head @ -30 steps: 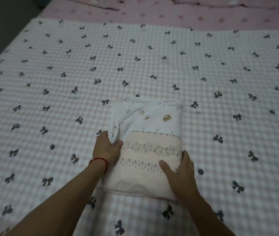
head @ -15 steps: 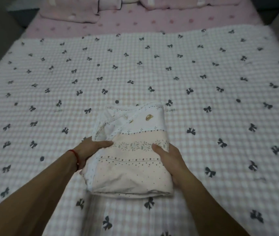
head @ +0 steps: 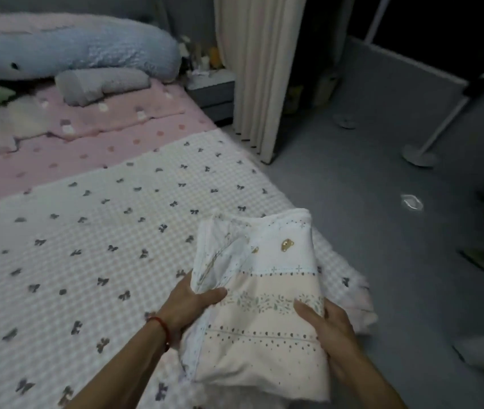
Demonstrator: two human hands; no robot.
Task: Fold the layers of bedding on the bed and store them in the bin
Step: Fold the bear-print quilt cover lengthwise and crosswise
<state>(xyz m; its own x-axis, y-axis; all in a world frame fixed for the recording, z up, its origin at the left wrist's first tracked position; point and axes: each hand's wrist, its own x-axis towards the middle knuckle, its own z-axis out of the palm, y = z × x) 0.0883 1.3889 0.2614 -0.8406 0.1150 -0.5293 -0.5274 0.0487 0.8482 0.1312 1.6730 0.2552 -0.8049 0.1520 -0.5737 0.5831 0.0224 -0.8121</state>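
Peach-and-white folded quilt (head: pixel 264 308), bear print on its white band, held over the near right corner of the bed (head: pixel 146 149). Left hand (head: pixel 189 305) grips its left edge, thumb curled on top, fingers hidden beneath. Right hand (head: pixel 327 326) clamps the right edge, thumb on top, fingers wrapped under. Bow-print checked blanket (head: pixel 87 261) lies spread on the bed below. Grey floor (head: pixel 382 231) at right.

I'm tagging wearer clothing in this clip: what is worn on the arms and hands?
Both forearms are bare, with no sleeves in view. The left hand has a thin red string bracelet round its wrist. The right hand shows no gloves, rings or bands.
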